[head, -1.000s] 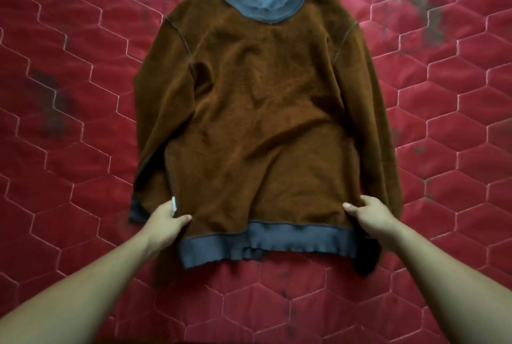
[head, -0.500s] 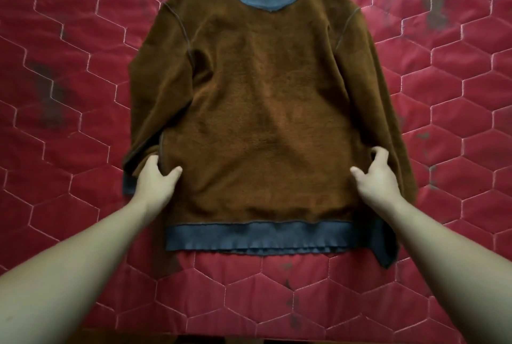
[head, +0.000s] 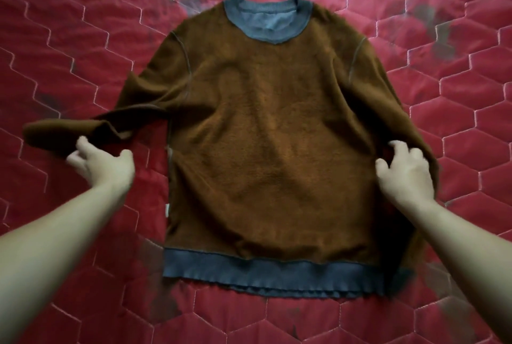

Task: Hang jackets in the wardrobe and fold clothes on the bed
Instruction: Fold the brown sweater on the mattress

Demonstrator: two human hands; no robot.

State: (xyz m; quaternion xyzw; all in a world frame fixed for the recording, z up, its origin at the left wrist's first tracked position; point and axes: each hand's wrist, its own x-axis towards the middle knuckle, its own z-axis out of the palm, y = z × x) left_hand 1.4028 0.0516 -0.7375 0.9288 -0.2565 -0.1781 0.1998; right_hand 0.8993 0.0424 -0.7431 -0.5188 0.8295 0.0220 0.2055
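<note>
Red quilted bedding with hexagon stitching is filling my feed, and the brown sweater is lying flat on it, front up, grey collar at the far end and grey hem band nearest the camera. Off the sweater's left side, its left sleeve is sticking out sideways; the left hand is sitting just under that sleeve, fingers spread and loose, fingertips touching the lower edge, thumb apart from the cloth. At the sweater's right side, the right hand is curling its fingers into the right sleeve, which is lying alongside the body. Motion blur is softening both hands.
</note>
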